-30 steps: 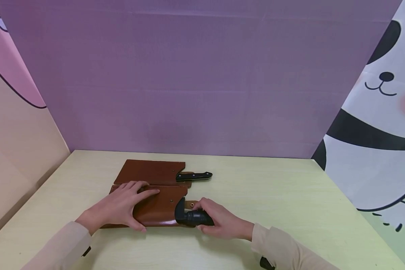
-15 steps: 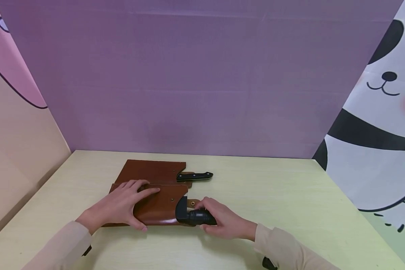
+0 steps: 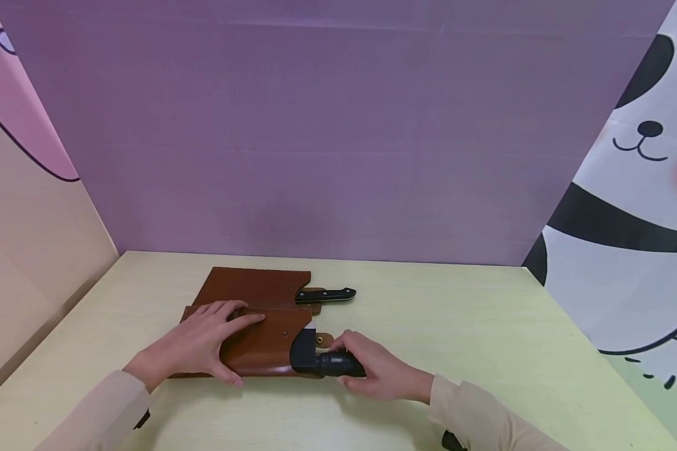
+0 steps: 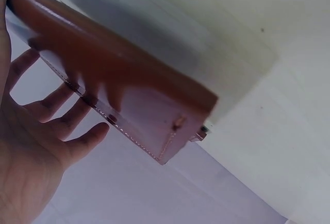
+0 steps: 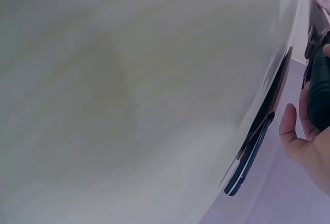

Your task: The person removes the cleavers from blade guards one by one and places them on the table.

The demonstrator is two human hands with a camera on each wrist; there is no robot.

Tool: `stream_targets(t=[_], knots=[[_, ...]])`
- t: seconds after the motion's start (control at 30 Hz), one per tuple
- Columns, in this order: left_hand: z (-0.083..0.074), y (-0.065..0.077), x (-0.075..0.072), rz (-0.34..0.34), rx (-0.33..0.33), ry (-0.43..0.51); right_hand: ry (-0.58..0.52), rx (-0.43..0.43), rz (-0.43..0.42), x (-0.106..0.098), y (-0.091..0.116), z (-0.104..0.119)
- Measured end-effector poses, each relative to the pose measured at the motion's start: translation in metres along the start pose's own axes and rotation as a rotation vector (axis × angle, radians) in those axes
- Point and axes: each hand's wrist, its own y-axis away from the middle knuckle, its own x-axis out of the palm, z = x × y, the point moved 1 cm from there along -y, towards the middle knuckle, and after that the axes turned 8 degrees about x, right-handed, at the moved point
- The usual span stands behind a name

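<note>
A brown leather sheath [image 3: 262,351] lies near the front of the table, and a cleaver [image 3: 338,364] is partly inside it. My right hand [image 3: 380,369] grips the cleaver's black handle. Beyond the sheath's mouth show the wide black heel and a pale sliver of blade; the rest of the blade is hidden. My left hand [image 3: 200,341] is spread across the sheath, thumb toward the near edge. In the left wrist view its fingers extend along the sheath's stitched edge. A small snap strap [image 3: 324,340] sticks out beside my right fingers.
Just behind lies a second brown sheath [image 3: 254,287] holding a knife [image 3: 330,294] with a black riveted handle pointing right. The pale table [image 3: 457,326] ends at a purple backdrop [image 3: 338,138]. A panda picture [image 3: 626,219] covers the right side.
My right hand has drawn the cleaver slightly to the right, so more of its black heel and a sliver of blade show. The front sheath and left hand have shifted slightly left.
</note>
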Motion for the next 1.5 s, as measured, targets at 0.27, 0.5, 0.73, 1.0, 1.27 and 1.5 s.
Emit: stream_targets(t=[0.27,0.5,0.73,1.0,1.27,1.5], knots=[[0.001,0.001,0.0,-0.009,0.007,-0.004,0.013,-0.003,-0.008,-0.001,0.003,-0.002],[0.002,0.002,-0.003,-0.023,0.008,-0.006,0.005,0.008,-0.013,-0.004,0.005,-0.001],[0.004,0.003,-0.001,-0.033,0.014,-0.002,0.001,0.003,-0.017,-0.006,0.006,-0.002],[0.005,0.005,-0.001,-0.036,0.017,0.006,0.016,0.006,-0.025,-0.007,0.01,-0.004],[0.005,0.006,-0.001,-0.046,0.023,0.008,0.012,0.022,-0.029,-0.007,0.012,-0.006],[0.007,0.009,0.0,-0.054,0.021,0.007,0.005,0.013,-0.033,-0.008,0.015,-0.008]])
